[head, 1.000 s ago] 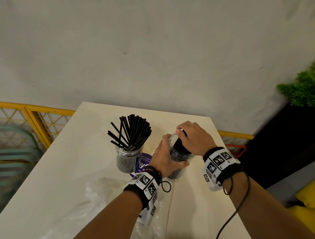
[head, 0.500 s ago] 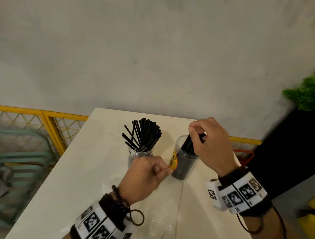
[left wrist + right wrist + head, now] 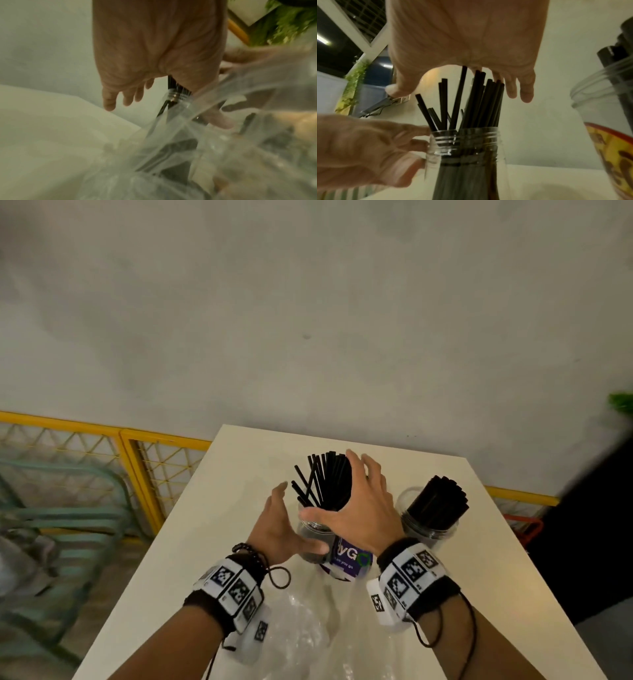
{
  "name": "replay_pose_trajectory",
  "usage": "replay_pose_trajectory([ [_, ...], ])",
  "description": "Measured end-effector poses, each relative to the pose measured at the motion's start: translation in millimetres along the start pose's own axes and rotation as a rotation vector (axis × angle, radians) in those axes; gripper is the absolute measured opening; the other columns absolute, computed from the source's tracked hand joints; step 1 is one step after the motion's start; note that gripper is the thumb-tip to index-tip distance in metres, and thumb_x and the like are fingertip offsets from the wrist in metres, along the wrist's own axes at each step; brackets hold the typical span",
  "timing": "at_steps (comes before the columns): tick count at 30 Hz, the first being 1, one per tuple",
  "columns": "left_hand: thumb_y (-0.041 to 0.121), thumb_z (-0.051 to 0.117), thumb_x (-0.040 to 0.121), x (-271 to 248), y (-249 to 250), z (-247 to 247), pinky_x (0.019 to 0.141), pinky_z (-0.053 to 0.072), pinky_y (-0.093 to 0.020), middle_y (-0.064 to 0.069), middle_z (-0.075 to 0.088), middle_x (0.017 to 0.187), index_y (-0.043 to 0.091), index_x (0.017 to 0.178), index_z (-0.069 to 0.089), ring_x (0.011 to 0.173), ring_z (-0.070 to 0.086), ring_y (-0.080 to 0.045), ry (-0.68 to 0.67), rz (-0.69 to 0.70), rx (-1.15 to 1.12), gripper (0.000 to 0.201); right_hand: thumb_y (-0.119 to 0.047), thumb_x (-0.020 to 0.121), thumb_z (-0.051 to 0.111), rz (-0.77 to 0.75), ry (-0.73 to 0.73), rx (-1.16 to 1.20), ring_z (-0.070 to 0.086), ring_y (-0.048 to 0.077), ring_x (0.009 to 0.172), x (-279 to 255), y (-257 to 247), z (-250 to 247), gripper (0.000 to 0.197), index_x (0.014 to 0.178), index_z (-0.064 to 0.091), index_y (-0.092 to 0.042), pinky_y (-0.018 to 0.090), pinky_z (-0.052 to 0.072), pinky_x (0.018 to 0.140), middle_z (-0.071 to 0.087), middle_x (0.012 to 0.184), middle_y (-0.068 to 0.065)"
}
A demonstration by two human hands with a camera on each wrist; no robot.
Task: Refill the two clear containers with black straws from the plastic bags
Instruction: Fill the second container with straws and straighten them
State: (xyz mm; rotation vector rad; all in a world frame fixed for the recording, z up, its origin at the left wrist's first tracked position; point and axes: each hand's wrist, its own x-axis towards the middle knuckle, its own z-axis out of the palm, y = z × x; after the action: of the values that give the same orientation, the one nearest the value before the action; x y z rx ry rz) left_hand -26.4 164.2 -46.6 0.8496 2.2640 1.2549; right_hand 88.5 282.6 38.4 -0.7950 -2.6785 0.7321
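Two clear containers stand on the white table (image 3: 496, 577). The left container (image 3: 315, 539), with a purple label, holds thin black straws (image 3: 322, 484) that fan out loosely. My right hand (image 3: 356, 501) hovers open over them, its spread fingers (image 3: 518, 92) touching the straw tops (image 3: 479, 94). My left hand (image 3: 291, 522) is open at the container's left side; its fingers (image 3: 412, 134) touch the threaded neck (image 3: 464, 140) and its thumb lies across the front. The right container (image 3: 431, 525) holds a tight bunch of thicker black straws (image 3: 442, 498), and no hand touches it.
A crumpled clear plastic bag (image 3: 301, 635) lies on the table in front of the containers, under my wrists, and fills the lower left wrist view (image 3: 188, 155). A yellow mesh fence (image 3: 154, 460) runs behind the table at the left. A grey wall stands behind.
My right hand left the right container's straws and moved left over the left container's straws, opening. My left hand uncurled and came up beside the left container.
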Motion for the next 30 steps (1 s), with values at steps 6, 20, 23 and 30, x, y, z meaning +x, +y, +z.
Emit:
replay_pose_trajectory([
  [6, 0.018, 0.086, 0.062, 15, 5, 26, 0.076, 0.052, -0.020, 0.002, 0.062, 0.116, 0.041, 0.133, 0.031, 0.094, 0.066, -0.018, 0.065, 0.236, -0.066, 0.093, -0.085, 0.049, 0.067, -0.121, -0.012, -0.206, 0.001, 0.027, 0.152, 3, -6, 17, 0.133, 0.153, 0.001, -0.035, 0.053, 0.016, 0.122, -0.002, 0.164, 0.002],
  [20, 0.043, 0.090, 0.058, 11, 6, 33, 0.106, 0.046, -0.034, -0.003, 0.047, 0.143, 0.025, 0.147, 0.029, 0.127, 0.052, -0.020, 0.094, 0.171, -0.022, 0.110, -0.047, 0.097, 0.044, -0.036, 0.174, -0.009, 0.051, 0.023, 0.125, 63, -2, -19, 0.038, 0.128, 0.054, -0.028, 0.042, 0.046, 0.098, 0.055, 0.136, -0.001],
  [23, 0.041, 0.091, 0.058, 9, 7, 32, 0.105, 0.047, -0.036, -0.005, 0.049, 0.141, 0.022, 0.147, 0.029, 0.127, 0.052, -0.021, 0.092, 0.174, -0.010, 0.110, -0.046, 0.099, 0.037, -0.197, -0.165, -0.318, 0.026, 0.022, 0.146, 70, -10, -12, 0.048, 0.147, 0.036, -0.036, 0.053, 0.028, 0.114, 0.029, 0.160, -0.007],
  [30, 0.040, 0.091, 0.057, 11, 5, 31, 0.107, 0.047, -0.040, -0.002, 0.049, 0.139, 0.026, 0.146, 0.029, 0.126, 0.052, -0.020, 0.082, 0.171, -0.023, 0.109, -0.030, 0.088, 0.049, -0.090, 0.082, -0.270, 0.058, 0.027, 0.097, 72, -12, -47, 0.014, 0.091, 0.060, -0.021, 0.037, 0.049, 0.080, 0.062, 0.104, 0.001],
])
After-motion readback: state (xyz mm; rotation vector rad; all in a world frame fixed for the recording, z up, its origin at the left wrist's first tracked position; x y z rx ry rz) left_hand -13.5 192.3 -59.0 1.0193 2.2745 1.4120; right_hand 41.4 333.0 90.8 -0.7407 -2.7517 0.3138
